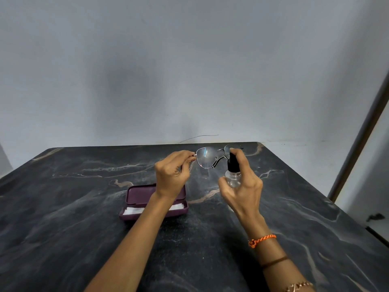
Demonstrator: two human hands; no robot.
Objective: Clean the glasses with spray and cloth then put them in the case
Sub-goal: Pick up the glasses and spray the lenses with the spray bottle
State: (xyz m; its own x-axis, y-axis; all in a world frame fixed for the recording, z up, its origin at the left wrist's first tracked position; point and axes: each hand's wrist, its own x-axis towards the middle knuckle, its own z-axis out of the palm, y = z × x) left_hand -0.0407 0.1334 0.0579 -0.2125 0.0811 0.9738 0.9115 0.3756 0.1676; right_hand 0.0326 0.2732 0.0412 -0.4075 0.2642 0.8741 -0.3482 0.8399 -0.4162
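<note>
Left hand (171, 173) pinches thin metal-framed glasses (207, 158) with clear lenses.

case (134, 196): middle behind left forearm | glasses (207, 158): right lens partly behind spray bottle (233, 171)

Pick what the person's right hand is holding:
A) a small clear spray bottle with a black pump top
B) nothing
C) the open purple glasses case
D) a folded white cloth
A: the right hand grips the small clear spray bottle with a black pump top, aimed at the thin metal-framed glasses held by the left hand.
</note>
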